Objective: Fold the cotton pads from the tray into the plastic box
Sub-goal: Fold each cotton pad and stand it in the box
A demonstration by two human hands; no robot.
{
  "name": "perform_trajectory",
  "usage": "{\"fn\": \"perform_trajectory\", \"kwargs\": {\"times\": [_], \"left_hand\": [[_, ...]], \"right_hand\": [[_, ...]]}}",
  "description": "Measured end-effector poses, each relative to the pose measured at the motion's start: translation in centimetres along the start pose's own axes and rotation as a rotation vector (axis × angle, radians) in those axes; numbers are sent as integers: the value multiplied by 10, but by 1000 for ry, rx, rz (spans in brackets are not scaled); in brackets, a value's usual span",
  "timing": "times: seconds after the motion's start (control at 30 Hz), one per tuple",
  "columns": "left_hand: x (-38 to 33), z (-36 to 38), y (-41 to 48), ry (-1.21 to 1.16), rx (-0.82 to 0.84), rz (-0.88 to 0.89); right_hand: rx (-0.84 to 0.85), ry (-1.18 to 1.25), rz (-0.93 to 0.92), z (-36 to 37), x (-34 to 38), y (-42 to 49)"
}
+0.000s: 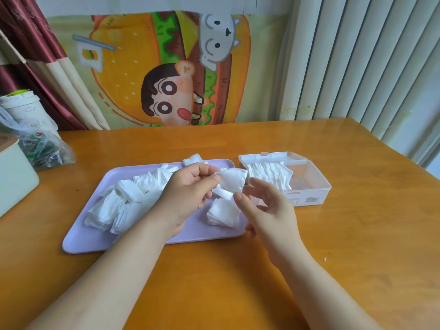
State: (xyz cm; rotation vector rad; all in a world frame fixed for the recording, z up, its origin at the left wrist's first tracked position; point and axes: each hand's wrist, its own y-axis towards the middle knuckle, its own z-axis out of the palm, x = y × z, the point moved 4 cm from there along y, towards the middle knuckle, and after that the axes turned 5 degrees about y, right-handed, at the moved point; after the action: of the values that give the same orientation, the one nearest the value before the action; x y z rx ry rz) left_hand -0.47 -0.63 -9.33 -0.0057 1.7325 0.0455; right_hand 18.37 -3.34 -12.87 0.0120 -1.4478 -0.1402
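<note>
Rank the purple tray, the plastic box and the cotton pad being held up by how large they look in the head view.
1. purple tray
2. plastic box
3. held cotton pad
The differences are plain.

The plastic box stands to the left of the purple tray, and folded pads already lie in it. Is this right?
No: the head view shows the plastic box to the right of the purple tray. Folded pads do lie in it.

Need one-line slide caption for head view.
Left hand pinches a cotton pad above the lilac tray, right hand open beside it; plastic box partly filled.
</note>
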Motion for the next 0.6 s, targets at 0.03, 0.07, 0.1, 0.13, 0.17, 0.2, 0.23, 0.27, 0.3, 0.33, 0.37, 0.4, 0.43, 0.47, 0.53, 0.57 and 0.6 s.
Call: {"fn": "perform_trajectory", "kwargs": {"times": [0.03, 0.07, 0.1, 0.13, 0.17, 0.2, 0.23, 0.27, 0.3, 0.33, 0.37, 0.4, 0.43, 0.47, 0.53, 0.57, 0.6], "left_hand": [[1, 0, -4, -24, 18, 1], [2, 0, -9, -40, 33, 4], [5, 1, -13, -54, 45, 10], [8, 1, -17, -60, 56, 19], [12, 1, -20, -65, 65, 27], [16, 1, -22, -69, 65, 30], [21, 0, -24, -76, 59, 26], [24, -1, -24, -86, 42, 13], [27, -1, -24, -103, 27, -4], [29, -1, -24, -122, 31, -20], [31, 0, -24, -139, 54, -30], [31, 2, -25, -152, 87, -37], [31, 5, -26, -150, 117, -40], [30, 8, -27, -140, 128, -43], [30, 11, -26, -117, 102, -41], [31, 10, -24, -90, 82, -24], [30, 11, -24, -58, 77, -5]], "right_hand": [[33, 66, 27, 1, 3, 0], [70, 100, 31, 1, 5, -1], [100, 110, 28, 2, 6, -1], [116, 113, 27, 3, 6, -1], [127, 109, 30, 3, 4, 0], [137, 106, 39, 3, 1, -1], [143, 108, 48, 3, -1, -1], [148, 117, 52, 4, -2, 0], [154, 125, 50, 4, -2, 0], [159, 130, 45, 4, -3, 0], [164, 132, 40, 4, -3, 1], [169, 132, 39, 3, -4, 1], [172, 127, 43, 3, -5, 2], [175, 119, 55, 3, -6, 3], [187, 105, 86, 3, -7, 2], [195, 100, 94, 3, -6, 1], [203, 92, 95, 4, -5, 1]]}}
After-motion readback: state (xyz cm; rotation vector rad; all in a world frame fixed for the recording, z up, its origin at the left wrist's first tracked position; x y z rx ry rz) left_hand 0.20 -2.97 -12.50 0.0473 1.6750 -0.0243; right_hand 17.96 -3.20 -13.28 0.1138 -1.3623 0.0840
